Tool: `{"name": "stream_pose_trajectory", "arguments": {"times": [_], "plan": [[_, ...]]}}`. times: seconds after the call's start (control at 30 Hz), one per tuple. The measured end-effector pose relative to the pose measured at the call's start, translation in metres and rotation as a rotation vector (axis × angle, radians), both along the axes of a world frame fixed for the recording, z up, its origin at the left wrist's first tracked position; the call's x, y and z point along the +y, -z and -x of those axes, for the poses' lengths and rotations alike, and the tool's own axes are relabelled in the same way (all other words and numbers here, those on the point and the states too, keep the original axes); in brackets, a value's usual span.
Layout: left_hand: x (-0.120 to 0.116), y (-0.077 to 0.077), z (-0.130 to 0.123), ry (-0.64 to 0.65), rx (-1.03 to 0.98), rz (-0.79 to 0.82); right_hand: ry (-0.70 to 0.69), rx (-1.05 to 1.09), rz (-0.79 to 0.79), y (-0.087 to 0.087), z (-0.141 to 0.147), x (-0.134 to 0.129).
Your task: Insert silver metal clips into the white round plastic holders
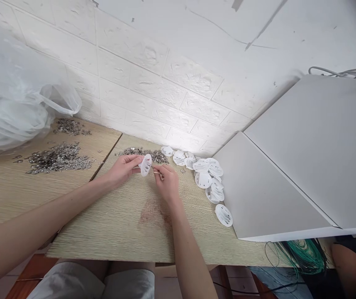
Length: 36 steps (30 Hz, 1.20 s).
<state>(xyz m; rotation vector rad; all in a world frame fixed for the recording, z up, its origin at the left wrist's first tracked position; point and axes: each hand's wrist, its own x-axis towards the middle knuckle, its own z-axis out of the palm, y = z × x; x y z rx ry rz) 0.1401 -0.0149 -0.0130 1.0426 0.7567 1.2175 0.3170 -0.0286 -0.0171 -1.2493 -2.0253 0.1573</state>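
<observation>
Between the fingers of my left hand [123,169] is a white slotted plastic disc [146,165], tilted up on its edge above the table. Close against the disc's right side, my right hand [168,182] is closed in a pinch. What it pinches is too small to make out. Just behind my hands lies a heap of small metal pieces [139,151]. More white plastic discs [203,180] of the same kind lie in a curved row to the right of my right hand, several overlapping, with a single disc [224,215] at the near end.
On the left part of the table [81,207] are another metal heap [56,158] and a clear plastic bag [13,99]. A white brick-pattern wall [153,83] stands behind. A large grey-white panel [259,195] borders the right. Green wires [308,255] and another person's arm [349,265] show beyond it.
</observation>
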Motion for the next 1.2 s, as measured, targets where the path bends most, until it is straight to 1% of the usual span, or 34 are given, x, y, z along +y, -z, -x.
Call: {"name": "stream_pose_trajectory", "arguments": {"times": [0.2,0.3,0.4,0.63,0.8,0.97,1.2], "plan": [[-0.001,-0.002,0.001,-0.005,0.035,-0.017,-0.021,0.011,-0.043,0.003,0.0,0.002],[-0.002,-0.001,0.001,-0.01,0.074,-0.023,-0.034,-0.025,-0.08,0.004,0.0,0.002],[-0.004,-0.001,0.001,-0.019,0.115,-0.04,-0.018,-0.075,-0.127,0.006,0.001,0.001],[-0.01,-0.002,-0.001,-0.091,0.238,-0.133,0.007,-0.123,-0.201,0.01,0.003,0.001],[-0.011,0.001,-0.003,-0.106,0.267,-0.162,0.016,-0.134,-0.222,0.012,0.005,0.002],[-0.008,0.005,-0.002,-0.09,0.235,-0.137,0.01,-0.135,-0.188,0.011,0.005,0.001],[-0.006,0.002,-0.002,-0.036,0.078,-0.071,0.021,0.089,-0.051,0.007,0.004,0.003]]}}
